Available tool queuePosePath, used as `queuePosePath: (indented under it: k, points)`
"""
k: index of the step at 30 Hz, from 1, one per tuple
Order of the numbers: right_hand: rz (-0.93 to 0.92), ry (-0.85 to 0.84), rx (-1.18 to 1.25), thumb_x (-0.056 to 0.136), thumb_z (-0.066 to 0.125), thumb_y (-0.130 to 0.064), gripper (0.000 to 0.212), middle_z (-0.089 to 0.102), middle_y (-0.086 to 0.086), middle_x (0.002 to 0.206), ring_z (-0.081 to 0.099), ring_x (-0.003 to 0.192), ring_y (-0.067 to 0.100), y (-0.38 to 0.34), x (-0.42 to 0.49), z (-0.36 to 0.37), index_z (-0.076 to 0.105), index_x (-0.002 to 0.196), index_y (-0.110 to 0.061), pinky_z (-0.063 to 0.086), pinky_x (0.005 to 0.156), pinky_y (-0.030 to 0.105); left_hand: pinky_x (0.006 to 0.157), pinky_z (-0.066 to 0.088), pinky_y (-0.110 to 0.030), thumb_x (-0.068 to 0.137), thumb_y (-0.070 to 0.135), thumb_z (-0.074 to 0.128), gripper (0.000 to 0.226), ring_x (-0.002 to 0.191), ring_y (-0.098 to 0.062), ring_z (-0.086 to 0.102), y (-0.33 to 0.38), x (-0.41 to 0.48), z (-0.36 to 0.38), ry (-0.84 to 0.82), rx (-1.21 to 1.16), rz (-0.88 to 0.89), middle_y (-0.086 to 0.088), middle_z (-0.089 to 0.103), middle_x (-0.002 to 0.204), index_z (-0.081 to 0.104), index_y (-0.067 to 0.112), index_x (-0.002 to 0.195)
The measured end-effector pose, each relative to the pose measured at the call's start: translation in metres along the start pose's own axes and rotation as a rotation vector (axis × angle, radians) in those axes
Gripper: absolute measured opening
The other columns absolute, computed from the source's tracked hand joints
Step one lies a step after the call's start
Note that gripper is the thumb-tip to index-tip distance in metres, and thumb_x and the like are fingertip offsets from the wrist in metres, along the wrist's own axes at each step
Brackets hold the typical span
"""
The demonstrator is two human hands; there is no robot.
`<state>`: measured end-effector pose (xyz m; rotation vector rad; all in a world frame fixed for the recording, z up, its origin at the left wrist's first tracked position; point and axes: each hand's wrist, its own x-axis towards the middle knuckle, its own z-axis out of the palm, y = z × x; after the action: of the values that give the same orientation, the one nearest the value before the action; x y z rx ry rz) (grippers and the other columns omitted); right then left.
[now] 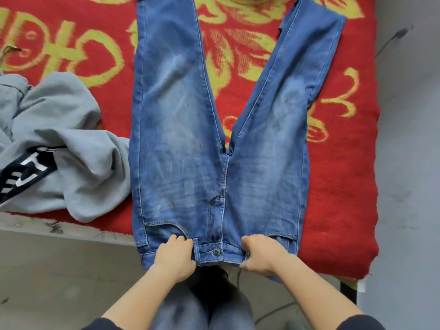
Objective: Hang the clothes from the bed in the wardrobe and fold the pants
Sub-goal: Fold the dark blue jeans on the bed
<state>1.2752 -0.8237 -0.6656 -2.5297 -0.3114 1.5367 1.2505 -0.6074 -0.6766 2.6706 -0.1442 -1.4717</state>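
Your jeans (209, 144) lie face up on the bed (340, 186), spread flat over its red blanket with yellow flower patterns, the waistband hanging at the near edge towards you and the two legs running away from you in a narrow V. Your left hand (175, 254) is closed around the waistband just left of the button (216, 251), fingers curled over the top of the denim beside a belt loop. Your right hand (263, 253) grips the waistband just right of the button in the same way, knuckles up, with the fabric bunched slightly under it. The two hands sit apart with the buttoned fly between them. To the left of the jeans, touching their left leg near the hip, a crumpled grey sweatshirt (71, 148) with a black-and-white printed patch lies on the blanket. Below the bed edge you can see your own dark trousers (204, 303) and the pale floor (59, 277)
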Motion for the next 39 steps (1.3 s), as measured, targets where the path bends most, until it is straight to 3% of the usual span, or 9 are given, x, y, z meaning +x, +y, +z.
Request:
queuePosePath:
  k: [8,13,17,20,23,28,33,36,39]
  points:
    - [0.285,0.490,0.407,0.085,0.055,-0.018,0.018,0.067,0.004,0.095,0.061,0.095,0.028,0.059,0.021,-0.085,0.063,0.101,-0.015,0.043,0.078,0.033,0.066,0.034,-0.030,0.086,0.019,0.045,0.010,0.083,-0.020,0.050,0.037,0.019,-0.057,0.334,-0.443,0.023,0.005,0.055,0.091,0.054,0.019,0.089]
    - [0.463,0.676,0.461,0.086,0.059,-0.017,0.035,0.056,0.015,0.117,0.055,0.107,0.035,0.107,0.022,-0.100,0.052,0.119,-0.007,0.042,0.088,0.039,0.077,0.036,-0.031,0.089,0.017,0.046,0.017,0.104,-0.020,0.049,0.111,0.032,-0.052,0.352,-0.534,0.183,0.002,0.053,0.108,0.057,0.017,0.102]
    - [0.593,0.626,0.637,0.082,0.066,-0.023,0.047,0.054,0.018,0.121,0.055,0.107,0.035,0.130,0.026,-0.095,0.046,0.121,-0.006,0.043,0.090,0.039,0.103,0.030,-0.049,0.090,0.030,0.050,0.041,0.135,-0.030,0.023,0.177,0.036,-0.029,0.280,-0.452,0.086,-0.009,0.025,0.149,0.044,0.019,0.129]
    - [0.552,0.486,1.063,0.081,0.066,-0.012,0.024,0.063,0.013,0.089,0.064,0.066,0.020,0.133,0.029,-0.095,0.049,0.098,-0.011,0.057,0.062,0.035,0.108,0.015,-0.065,0.088,0.053,0.049,0.082,0.143,-0.035,-0.019,0.214,0.039,-0.014,0.103,-0.430,-0.001,-0.014,-0.020,0.156,0.006,0.021,0.151]
    - [0.374,0.252,1.283,0.082,0.058,0.003,0.015,0.052,0.004,0.054,0.048,0.038,0.012,0.127,0.026,-0.113,0.051,0.088,-0.009,0.054,0.047,0.029,0.106,0.015,-0.069,0.081,0.066,0.049,0.105,0.139,-0.038,-0.028,0.233,0.043,-0.009,0.110,-0.460,-0.090,-0.017,-0.029,0.153,-0.015,0.019,0.150]
    - [0.220,0.026,1.186,0.081,0.060,0.005,0.017,0.061,0.018,0.073,0.063,0.050,0.023,0.125,0.023,-0.145,0.060,0.097,-0.002,0.056,0.053,0.029,0.106,0.025,-0.065,0.088,0.028,0.055,0.087,0.142,-0.040,-0.020,0.239,0.048,-0.022,0.106,-0.427,-0.165,-0.017,-0.021,0.155,-0.004,0.018,0.152]
    - [0.230,0.271,1.240,0.088,0.064,-0.017,0.009,0.062,-0.002,0.062,0.055,0.046,0.010,0.113,0.041,-0.162,0.055,0.086,-0.018,0.047,0.050,0.022,0.107,0.032,-0.049,0.082,0.005,0.052,0.059,0.146,-0.034,0.005,0.214,0.040,-0.048,0.033,-0.719,-0.109,-0.013,0.011,0.157,0.031,0.016,0.136]
    - [0.268,0.505,1.273,0.080,0.064,-0.006,0.025,0.047,-0.003,0.042,0.040,0.029,0.006,0.092,0.051,-0.177,0.045,0.068,-0.016,0.032,0.035,0.015,0.072,0.042,-0.032,0.075,-0.004,0.044,0.032,0.096,-0.031,0.057,0.168,0.032,-0.063,0.086,-0.923,-0.020,-0.012,0.063,0.099,0.057,0.012,0.099]
    - [0.159,0.811,1.080,0.057,0.063,-0.021,0.016,0.047,-0.002,0.052,0.042,0.047,0.015,0.055,0.058,-0.194,0.046,0.057,-0.018,0.037,0.048,0.028,0.048,0.034,-0.020,0.073,-0.011,0.034,0.038,0.055,-0.017,0.047,0.112,0.013,-0.084,0.007,-1.232,0.049,0.005,0.055,0.059,0.063,0.012,0.080]
